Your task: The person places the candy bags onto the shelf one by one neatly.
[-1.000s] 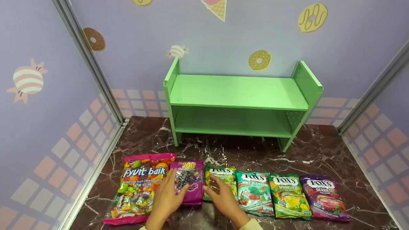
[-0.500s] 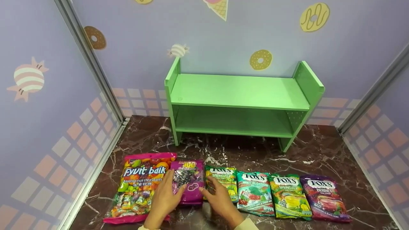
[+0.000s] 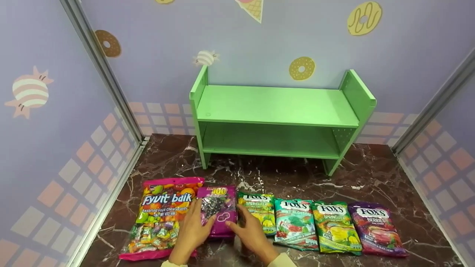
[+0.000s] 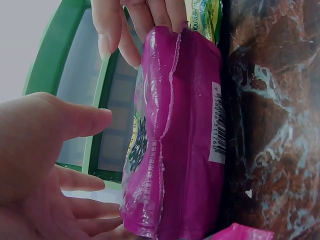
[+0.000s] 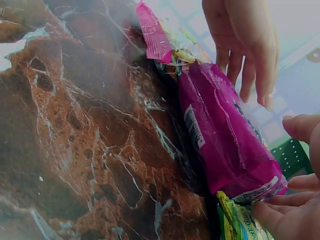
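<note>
A purple candy bag [image 3: 222, 202] marked 100, with a dark berry picture, lies flat in the head view between the two hands. My left hand [image 3: 193, 227] is at its left side, fingers extended and thumb reaching over the bag. On the other side my right hand [image 3: 251, 229] has its fingertips at the bag's right edge, thumb over the lower right corner. In the right wrist view its fingers [image 5: 275, 207] are right at the end of the bag. The left wrist view shows the left thumb apart from the bag [image 4: 192, 135], whose lower side carries a barcode.
A large Fyuit baik candy bag [image 3: 165, 204] lies left. To the right are Fox's bags in a row: Spring Tea [image 3: 259, 207], Mint Blossom [image 3: 297, 226], another Spring Tea [image 3: 337, 230] and Berries [image 3: 378, 230]. Behind stands a green two-tier shelf [image 3: 274, 105] on the dark marble surface [image 3: 178, 159].
My right hand has moved left, closer against the purple bag, with its thumb further over it. The left hand stays nearly in place. The bags and shelf have not moved.
</note>
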